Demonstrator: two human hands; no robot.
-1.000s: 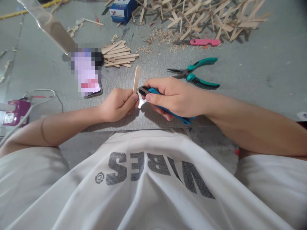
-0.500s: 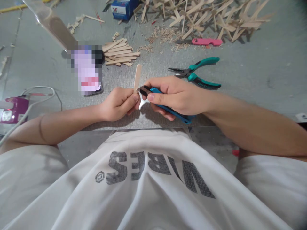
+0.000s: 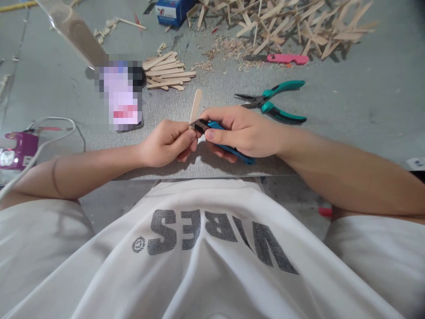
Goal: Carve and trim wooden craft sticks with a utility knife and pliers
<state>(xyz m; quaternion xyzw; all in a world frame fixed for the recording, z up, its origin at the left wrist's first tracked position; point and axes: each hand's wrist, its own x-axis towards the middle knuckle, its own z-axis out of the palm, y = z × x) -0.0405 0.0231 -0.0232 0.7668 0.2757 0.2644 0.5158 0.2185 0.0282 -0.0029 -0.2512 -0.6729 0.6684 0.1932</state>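
Note:
In the middle of the view, near the table's front edge, my left hand (image 3: 169, 144) pinches a wooden craft stick (image 3: 196, 105) between thumb and fingers. The rounded end of the stick points up and away from me; its lower part is hidden in my fingers. My right hand (image 3: 247, 133) is wrapped round a blue utility knife (image 3: 223, 139). Its dark head is against the stick, right beside my left thumb. The exact place of the cutting edge is hard to make out.
Loose craft sticks (image 3: 171, 73) lie behind my left hand, near a phone (image 3: 124, 97). Green-handled pliers (image 3: 282, 91) and a pink folding knife (image 3: 288, 58) lie farther right. Wood shavings (image 3: 229, 46), a blue box (image 3: 173, 13) and a heap of joined sticks (image 3: 275, 22) are behind.
The stick has shifted slightly right and leans more that way. The utility knife's rear end has swung slightly left and away from me. Both hands keep their grip.

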